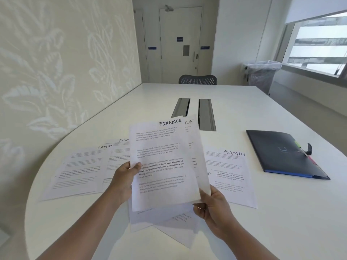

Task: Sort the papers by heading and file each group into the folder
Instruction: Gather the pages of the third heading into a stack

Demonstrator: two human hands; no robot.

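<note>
both my forearms reach forward, bare. my left hand (124, 177) pinches with its thumb on top, fingers hidden behind. my right hand (212, 205) grips from below, fingers curled, palm turned inward.

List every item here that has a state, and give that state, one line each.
Held white FINANCE sheets: lifted off the table, fanned, two headings showing.
Left hand: grip on the sheets' left edge.
Right hand: grip on their lower right corner.
Dark blue folder: closed, flat on the table.
White ADMIN sheet at right: flat, face up.
White door: closed.
</note>
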